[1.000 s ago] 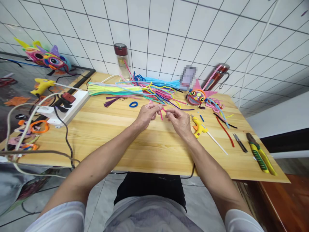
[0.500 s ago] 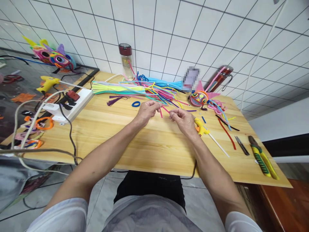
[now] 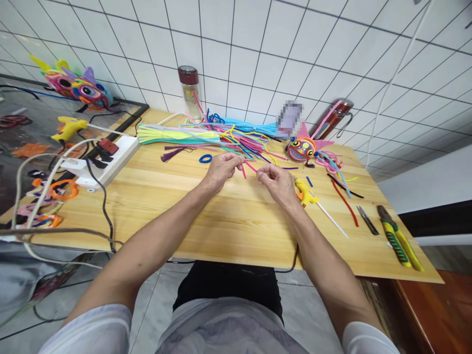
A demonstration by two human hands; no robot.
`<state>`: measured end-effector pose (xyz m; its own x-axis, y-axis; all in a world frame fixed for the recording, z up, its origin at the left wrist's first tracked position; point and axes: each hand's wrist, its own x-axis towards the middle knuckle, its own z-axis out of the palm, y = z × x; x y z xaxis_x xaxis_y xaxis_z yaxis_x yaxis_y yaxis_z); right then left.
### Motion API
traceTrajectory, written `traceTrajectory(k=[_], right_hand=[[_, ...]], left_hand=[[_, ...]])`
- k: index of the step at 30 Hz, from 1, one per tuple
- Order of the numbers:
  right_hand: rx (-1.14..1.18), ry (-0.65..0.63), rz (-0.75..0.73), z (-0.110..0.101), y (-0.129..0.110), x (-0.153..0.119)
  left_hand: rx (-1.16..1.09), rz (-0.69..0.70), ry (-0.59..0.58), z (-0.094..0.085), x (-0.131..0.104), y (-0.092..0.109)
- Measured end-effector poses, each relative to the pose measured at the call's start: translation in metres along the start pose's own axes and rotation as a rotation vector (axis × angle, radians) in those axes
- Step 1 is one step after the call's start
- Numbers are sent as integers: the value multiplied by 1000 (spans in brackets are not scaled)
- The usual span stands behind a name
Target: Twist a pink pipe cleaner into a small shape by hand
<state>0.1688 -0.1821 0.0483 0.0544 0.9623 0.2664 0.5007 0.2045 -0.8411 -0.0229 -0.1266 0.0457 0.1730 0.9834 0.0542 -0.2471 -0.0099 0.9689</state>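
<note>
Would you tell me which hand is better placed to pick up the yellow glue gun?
Probably the right hand: the yellow glue gun lies just beside it, while the left hand is farther away.

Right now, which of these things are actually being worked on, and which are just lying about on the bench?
In use:
- left hand and right hand, both pinching the pink pipe cleaner

Lying about:
- pile of coloured pipe cleaners
- blue ring
- yellow glue gun
- finished fish face
- pliers
- power strip
- wooden table

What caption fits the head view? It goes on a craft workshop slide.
Both hands, left hand and right hand, pinch a pink pipe cleaner above a wooden table.
</note>
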Motion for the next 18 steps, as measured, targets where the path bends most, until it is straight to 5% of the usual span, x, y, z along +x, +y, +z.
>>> traceTrajectory(k=[18], right_hand=[[-39, -18, -3, 3, 3, 0]], left_hand=[[146, 24, -20, -4, 1, 4]])
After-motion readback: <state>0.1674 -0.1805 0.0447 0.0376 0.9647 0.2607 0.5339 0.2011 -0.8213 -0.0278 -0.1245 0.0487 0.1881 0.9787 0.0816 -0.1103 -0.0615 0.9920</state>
